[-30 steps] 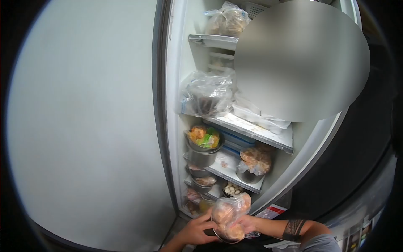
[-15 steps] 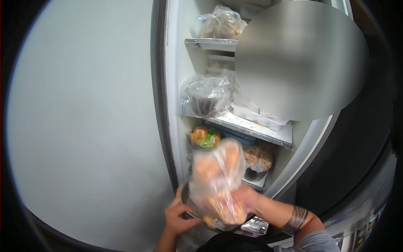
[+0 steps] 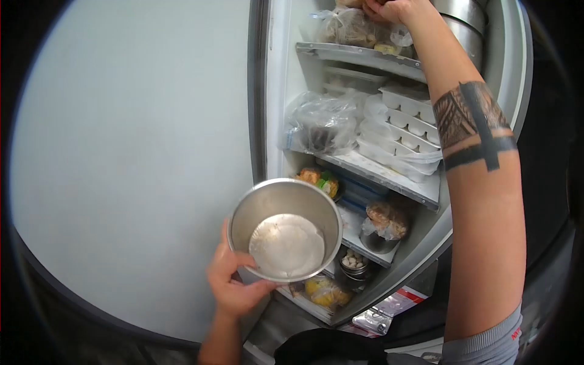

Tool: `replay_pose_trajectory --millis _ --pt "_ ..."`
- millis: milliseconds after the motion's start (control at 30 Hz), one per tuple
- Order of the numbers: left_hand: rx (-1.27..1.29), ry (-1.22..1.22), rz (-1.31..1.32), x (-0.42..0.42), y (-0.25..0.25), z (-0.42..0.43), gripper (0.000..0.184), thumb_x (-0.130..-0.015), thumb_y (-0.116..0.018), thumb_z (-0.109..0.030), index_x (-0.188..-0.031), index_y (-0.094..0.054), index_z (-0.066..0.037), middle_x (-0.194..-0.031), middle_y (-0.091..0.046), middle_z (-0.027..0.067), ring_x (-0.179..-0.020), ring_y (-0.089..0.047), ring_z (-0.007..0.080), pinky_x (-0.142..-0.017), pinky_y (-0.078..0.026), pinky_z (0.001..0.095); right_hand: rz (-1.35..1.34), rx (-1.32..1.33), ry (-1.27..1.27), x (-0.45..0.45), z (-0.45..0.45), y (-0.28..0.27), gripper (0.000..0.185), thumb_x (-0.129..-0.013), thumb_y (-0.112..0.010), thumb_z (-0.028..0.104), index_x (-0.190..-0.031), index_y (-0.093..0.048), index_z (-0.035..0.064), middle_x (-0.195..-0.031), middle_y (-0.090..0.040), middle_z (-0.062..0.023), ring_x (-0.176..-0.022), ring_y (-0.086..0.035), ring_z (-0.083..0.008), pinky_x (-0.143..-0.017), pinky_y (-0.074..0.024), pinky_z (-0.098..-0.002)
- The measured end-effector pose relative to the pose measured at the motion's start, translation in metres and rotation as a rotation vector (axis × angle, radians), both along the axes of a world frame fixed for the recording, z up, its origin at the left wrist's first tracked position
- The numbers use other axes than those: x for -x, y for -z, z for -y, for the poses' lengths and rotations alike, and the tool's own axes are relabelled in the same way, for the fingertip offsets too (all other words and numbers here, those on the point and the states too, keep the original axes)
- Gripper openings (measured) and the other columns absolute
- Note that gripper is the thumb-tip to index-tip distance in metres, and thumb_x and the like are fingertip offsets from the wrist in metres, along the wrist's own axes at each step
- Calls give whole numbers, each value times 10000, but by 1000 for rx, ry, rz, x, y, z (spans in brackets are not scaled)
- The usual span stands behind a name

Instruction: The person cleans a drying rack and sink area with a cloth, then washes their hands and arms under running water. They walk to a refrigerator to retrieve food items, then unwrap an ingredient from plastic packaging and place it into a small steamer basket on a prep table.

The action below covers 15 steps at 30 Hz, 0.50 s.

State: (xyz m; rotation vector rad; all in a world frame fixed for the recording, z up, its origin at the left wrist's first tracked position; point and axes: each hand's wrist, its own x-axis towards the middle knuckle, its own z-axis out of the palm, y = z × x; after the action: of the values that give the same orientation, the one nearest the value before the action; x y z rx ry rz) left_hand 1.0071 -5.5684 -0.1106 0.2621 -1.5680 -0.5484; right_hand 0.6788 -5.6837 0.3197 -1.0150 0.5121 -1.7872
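Observation:
My left hand [image 3: 234, 277] grips the rim of an empty round metal pot [image 3: 289, 240], tilted so that its inside faces me. The pot is in front of the lower fridge shelves. My right arm reaches up to the top shelf, where my right hand [image 3: 389, 9] is bent, with its fingers closed at a light-brown item at the top edge of the view. What it grips is mostly cut off. Just below that hand, a clear plastic bag of brown food [image 3: 350, 27] rests on the upper shelf [image 3: 359, 55].
Stacked egg trays [image 3: 407, 131] and a plastic bag with a dark container [image 3: 322, 125] fill the middle shelf. Lower down are bagged food on a metal pot [image 3: 386, 220], a bowl of white pieces [image 3: 353, 260] and a yellow bag [image 3: 327, 292]. The wide fridge door [image 3: 134, 152] stands left.
The bag of orange-brown food has left the pot. My right hand has gone from the pot up to the top shelf. My left hand has raised the pot.

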Motion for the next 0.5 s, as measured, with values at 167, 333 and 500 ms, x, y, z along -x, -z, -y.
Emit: replay_pose_trajectory --millis 167,333,500 --pt "44 -154 112 -2 -30 5 390 -618 -977 -158 -774 -635 -51 -1241 -644 302 -1285 -555 477 -1114 -371 562 115 129 49 11 46 -26 502 -1046 -450 302 -566 -444 154 -445 -410 -10 -338 -370 -167 -446 -457 -402" --pt "120 -109 5 6 -48 12 379 -593 -969 -133 -782 -654 -44 -1240 -662 287 -1254 -590 421 -1122 -362 567 -524 -5 218 -8 49 -22 376 -987 -502 130 -619 -538 63 -473 -379 -61 -376 -344 -188 -402 -333 -422" --pt "180 -235 67 8 -72 18 406 -594 -968 -121 -801 -630 -33 -1314 -599 333 -1262 -596 435 -1054 -450 483 -1287 -327 660 -34 19 -42 187 -849 -698 94 -995 -743 -14 -833 -715 -164 -704 -692 -271 -700 -552 -459"
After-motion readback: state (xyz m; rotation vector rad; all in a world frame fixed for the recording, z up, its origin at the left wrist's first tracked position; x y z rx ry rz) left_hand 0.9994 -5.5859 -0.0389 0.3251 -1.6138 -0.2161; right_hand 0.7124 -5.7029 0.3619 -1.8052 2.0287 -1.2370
